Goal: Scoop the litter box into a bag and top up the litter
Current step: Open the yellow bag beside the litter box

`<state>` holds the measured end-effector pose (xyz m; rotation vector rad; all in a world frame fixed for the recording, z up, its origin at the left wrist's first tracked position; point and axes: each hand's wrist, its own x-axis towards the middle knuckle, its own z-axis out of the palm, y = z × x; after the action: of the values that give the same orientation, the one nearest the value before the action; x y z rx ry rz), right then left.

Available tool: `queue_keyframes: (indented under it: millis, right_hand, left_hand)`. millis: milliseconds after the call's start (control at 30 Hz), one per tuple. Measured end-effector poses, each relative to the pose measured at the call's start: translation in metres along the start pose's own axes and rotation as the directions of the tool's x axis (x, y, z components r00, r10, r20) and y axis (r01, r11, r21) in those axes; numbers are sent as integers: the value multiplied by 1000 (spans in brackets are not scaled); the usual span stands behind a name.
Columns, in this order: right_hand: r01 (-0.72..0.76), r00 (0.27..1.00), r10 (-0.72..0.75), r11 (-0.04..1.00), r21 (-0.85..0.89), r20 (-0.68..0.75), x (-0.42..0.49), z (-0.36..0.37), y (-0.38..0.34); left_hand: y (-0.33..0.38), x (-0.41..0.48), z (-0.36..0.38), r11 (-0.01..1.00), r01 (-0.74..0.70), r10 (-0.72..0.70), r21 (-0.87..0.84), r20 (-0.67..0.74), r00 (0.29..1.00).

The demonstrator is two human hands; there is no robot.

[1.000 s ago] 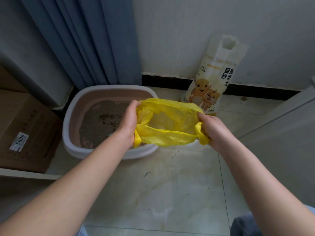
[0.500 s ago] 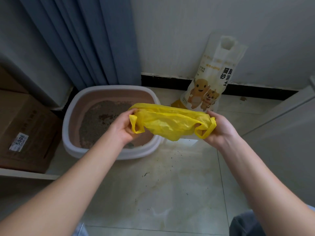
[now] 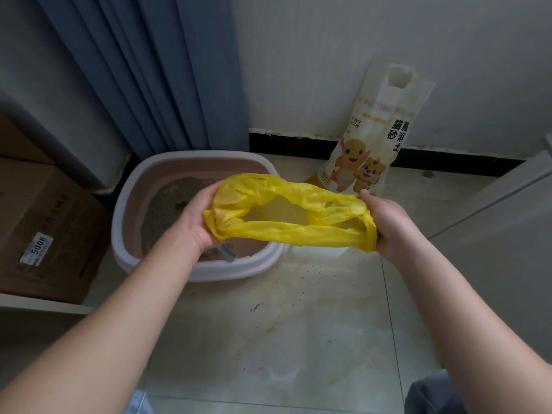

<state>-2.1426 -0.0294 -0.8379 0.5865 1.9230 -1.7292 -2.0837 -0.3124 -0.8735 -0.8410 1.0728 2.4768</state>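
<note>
A yellow plastic bag (image 3: pixel 286 213) hangs stretched between my hands, its mouth pulled wide. My left hand (image 3: pixel 198 218) grips its left rim above the litter box; my right hand (image 3: pixel 388 225) grips the right rim just past the box's right edge. The pale oval litter box (image 3: pixel 128 210) sits on the floor beneath, with grey-brown litter (image 3: pixel 167 210) inside. A grey scoop handle (image 3: pixel 225 253) shows at the box's near inner edge, mostly hidden by my left wrist. A white sack of cat litter (image 3: pixel 367 144) with cartoon animals leans upright on the wall behind.
Blue curtains (image 3: pixel 143 73) hang behind the box. A cardboard box (image 3: pixel 44 234) with a label stands at the left. A grey panel (image 3: pixel 507 228) rises at the right. The tiled floor (image 3: pixel 298 339) in front carries scattered litter grains and stains.
My hands have drawn further apart and stretched the bag's mouth wider. The bag now sits lower and flatter over the right part of the litter box.
</note>
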Motion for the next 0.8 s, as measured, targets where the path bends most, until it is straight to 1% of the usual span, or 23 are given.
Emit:
queue_keyframes:
  millis: [67,100,133,167,233,267,300,367,400,467,500,567,600,733,800]
  right_hand:
    - [79,995,-68,984,-162,68,-2,2,-1]
    - [112,989,-80,957,-267,128,-6,3,-3]
    - [155,980,-91,909,-387,177,-10,3,-4]
    - [209,973,-124,833,-512,195,-12,4,-4]
    - [287,952,-271,633,-719,141,-12,5,-1]
    - [294,932,-349,561,-774,101,-9,5,2]
    - [290,915,-399,529,-797,68,-5,4,4]
    - [265,908,-418,515,-815,31,4,-1,2]
    - [250,911,-413,510,-823,20,10,-6,-3]
    - [232,912,-410,519,-823,-1,25,-20,-11]
    - [229,913,-408,529,-817,-8,33,-25,-13]
    - [227,920,-392,551,-803,-9,49,-35,-9]
    - [222,925,-379,560,-798,-9,56,-38,-4]
    - [209,941,-337,571,-794,5,75,-50,14]
    - [187,954,-298,576,-796,9,84,-59,29]
  left_hand:
    - [-3,0,4,1000,-10,10,1,2,1000]
    - [-4,1,8,999,-29,29,13,2,1000]
    - [-5,2,11,998,-53,52,24,3,999]
    - [-7,4,16,997,-74,74,36,-6,997]
    - [-14,8,25,990,-106,111,91,-45,993]
    - [-19,10,29,983,-115,126,140,-69,990]
    - [-25,11,35,973,-127,147,195,-96,984]
    - [-37,16,44,925,-178,242,337,-159,957]
    - [-42,18,48,879,-228,316,419,-153,936]
    - [-53,26,53,741,-325,448,588,-71,891]
    - [-59,30,56,657,-344,494,671,-39,869]
    - [-70,37,58,503,-308,553,807,-28,832]
    - [-75,41,58,459,-284,573,842,-36,819]
    - [-88,61,69,428,-265,566,864,-28,824]
    - [-99,75,75,369,-242,554,897,-3,832]
